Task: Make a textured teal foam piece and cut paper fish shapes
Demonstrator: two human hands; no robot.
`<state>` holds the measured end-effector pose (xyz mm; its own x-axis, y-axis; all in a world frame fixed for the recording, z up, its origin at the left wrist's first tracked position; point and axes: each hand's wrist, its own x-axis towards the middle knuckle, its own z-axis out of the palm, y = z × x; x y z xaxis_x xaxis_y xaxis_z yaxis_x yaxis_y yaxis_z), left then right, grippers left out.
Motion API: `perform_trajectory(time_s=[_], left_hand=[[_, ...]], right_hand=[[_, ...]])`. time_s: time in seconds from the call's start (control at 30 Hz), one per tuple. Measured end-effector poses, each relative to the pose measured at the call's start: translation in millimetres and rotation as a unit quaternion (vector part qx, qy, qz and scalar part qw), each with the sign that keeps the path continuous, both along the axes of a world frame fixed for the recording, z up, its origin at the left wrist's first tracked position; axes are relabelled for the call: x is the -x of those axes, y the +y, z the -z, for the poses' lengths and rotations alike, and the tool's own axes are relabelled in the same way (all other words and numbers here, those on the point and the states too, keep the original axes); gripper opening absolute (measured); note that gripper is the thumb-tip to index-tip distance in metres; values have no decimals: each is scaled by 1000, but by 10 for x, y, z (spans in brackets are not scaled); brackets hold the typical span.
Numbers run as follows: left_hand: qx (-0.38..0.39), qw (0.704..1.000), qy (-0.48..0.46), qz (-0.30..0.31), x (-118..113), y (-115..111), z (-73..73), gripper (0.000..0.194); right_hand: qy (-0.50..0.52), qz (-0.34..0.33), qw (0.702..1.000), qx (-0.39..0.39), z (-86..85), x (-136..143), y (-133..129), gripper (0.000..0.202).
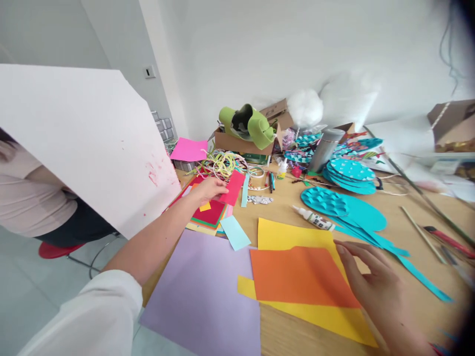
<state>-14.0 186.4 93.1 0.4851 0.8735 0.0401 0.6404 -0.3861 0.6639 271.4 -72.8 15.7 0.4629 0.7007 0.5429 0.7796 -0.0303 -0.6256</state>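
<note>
Item: red paper strip (234, 189), centre of the frame, pinched by one end between thumb and fingers of the left hand (210, 192); long axis slanting from upper right to lower left, over the stack of coloured paper (208, 217). Nearer of the two hands: the left, already on it; the right hand (371, 277) stands well apart, lower right, thumb and forefinger tips drawn close together at the right edge of the yellow sheet (293, 232). From the right hand, the strip lies up and to the left, past the orange sheet (300, 274), which rests upon the yellow one. Adjacent: lilac sheet (208, 291), lower centre; pale blue piece (235, 232), just below the strip; glue bottle (315, 218), lying on its side on the desk (289, 324). Hidden or uncertain: whether the right fingertips grip the yellow sheet or merely touch it, cannot tell; whether the strip clears the stack, likewise; the yellow tab (247, 288) runs under the orange sheet, its far end unseen; lilac sheet, cut by the bottom edge; another person (22, 202), far left, mostly behind a white board (85, 133); right-hand margin, blurred and dark.
</note>
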Motion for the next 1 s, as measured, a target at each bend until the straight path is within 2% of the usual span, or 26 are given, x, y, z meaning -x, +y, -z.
perform_trajectory(time_s=[0.1, 0.17, 0.2, 0.27, 0.33, 0.4, 0.5, 0.57, 0.67, 0.77, 0.87, 1.0], left_hand=[[-21, 998, 12, 53, -272, -473, 5, 17], [-57, 992, 34, 109, -447, -845, 68, 26], [-144, 970, 92, 172, -530, -1035, 117, 28], [-291, 899, 178, 273, -687, -1388, 243, 33], [-385, 843, 198, 320, -828, -1665, 383, 29], [-412, 823, 216, 325, -940, -1842, 514, 23], [-360, 821, 239, 373, -1029, -1956, 669, 10], [-339, 820, 240, 393, -1046, -1981, 746, 13], [-352, 829, 230, 370, -1050, -1999, 843, 20], [-378, 836, 209, 337, -1057, -1998, 909, 30], [-341, 859, 200, 325, -1030, -1950, 880, 42], [-278, 883, 195, 326, -800, -1803, 660, 50]], right_hand=[[-10, 3, 1000, -18, 2, -20, 3, 25], [-13, 6, 999, -28, 6, -38, 10, 24], [-13, 7, 999, -30, 9, -46, 12, 24], [-13, 7, 999, -28, 17, -56, 12, 24], [-13, 5, 1000, -23, 22, -59, 2, 25], [-18, -1, 1000, -17, 21, -60, -18, 26], [-40, -33, 999, -8, 21, -77, -42, 26], [-77, -84, 994, -7, 30, -88, -34, 28], [-136, -199, 971, 2, 70, -63, 18, 32], [-170, -309, 932, 78, 147, 2, 80, 31], [-182, -354, 908, 131, 243, 37, 117, 29], [-177, -339, 916, 118, 345, 10, 124, 30]])
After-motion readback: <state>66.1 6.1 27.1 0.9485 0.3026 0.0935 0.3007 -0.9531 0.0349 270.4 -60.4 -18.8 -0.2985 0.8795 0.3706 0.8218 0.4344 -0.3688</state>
